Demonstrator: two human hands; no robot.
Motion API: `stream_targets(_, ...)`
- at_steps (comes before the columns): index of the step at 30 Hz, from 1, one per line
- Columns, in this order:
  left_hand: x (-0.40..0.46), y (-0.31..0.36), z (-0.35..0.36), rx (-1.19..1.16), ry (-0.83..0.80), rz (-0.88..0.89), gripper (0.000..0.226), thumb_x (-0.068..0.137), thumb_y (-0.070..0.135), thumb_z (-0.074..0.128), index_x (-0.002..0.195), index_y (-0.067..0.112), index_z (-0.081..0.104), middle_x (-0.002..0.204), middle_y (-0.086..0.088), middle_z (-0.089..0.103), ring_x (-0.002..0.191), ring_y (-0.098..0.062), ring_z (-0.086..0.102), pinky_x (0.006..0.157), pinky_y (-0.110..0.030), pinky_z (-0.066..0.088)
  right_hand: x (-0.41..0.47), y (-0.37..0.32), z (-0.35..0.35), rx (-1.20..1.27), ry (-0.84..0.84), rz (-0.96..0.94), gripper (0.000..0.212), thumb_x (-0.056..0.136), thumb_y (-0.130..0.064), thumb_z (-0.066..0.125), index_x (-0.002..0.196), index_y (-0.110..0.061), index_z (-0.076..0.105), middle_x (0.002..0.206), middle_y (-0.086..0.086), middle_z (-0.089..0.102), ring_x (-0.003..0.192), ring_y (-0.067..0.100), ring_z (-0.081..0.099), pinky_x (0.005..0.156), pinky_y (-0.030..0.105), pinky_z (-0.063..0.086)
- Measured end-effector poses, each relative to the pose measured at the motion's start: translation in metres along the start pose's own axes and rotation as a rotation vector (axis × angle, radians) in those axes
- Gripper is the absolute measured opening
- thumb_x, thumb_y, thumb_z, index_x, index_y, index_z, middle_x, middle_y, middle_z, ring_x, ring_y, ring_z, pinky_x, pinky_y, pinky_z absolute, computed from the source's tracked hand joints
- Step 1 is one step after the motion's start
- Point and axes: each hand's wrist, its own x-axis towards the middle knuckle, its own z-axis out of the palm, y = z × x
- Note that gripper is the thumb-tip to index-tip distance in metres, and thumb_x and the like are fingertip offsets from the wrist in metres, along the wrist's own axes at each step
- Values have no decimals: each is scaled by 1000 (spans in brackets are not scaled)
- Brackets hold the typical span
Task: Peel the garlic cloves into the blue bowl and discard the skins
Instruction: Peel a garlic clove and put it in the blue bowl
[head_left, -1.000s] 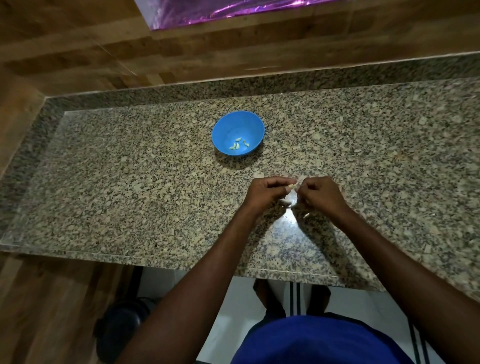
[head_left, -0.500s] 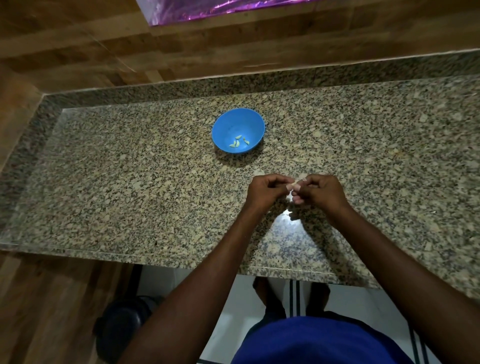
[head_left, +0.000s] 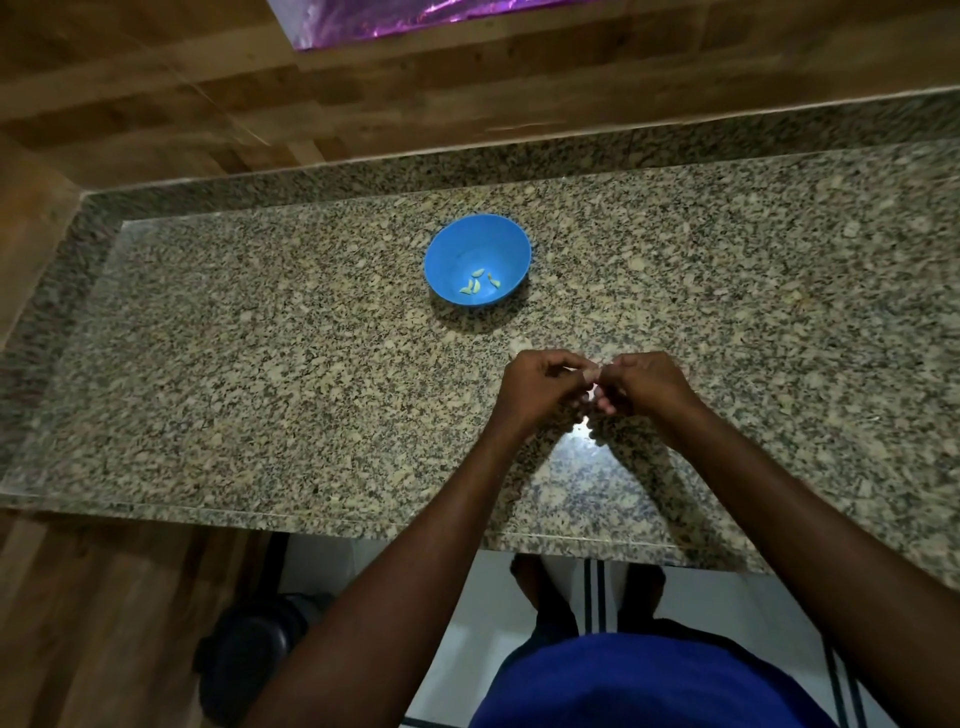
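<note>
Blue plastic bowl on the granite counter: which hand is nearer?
Left, narrowly. The left hand sits just below the blue plastic bowl; the right hand sits below and further right, both pinching one garlic clove.

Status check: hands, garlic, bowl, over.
Left hand and right hand both pinching one garlic clove above the counter. Blue bowl holds a few peeled cloves. Path to bowl clear.
</note>
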Motion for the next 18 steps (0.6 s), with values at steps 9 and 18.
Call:
stream_targets(9,4,-4,-3,-145,103,-114,15,86,9,77,100,3,78,93,-16,77,73,-20,66,64,-28,58,-2,1,1,-167,-9,-21,19,85,2,56,75,7,70,70,25,70,53,29,66,52,31,54)
stream_targets(18,7,-6,-3,-183,85,-126,13,84,2,76,97,4,77,87,-16,76,76,-25,71,69,-33,60,-1,2,0,-177,-184,-120,21,96,1,53,87,11,69,78,24,72,60,29,68,52,30,56)
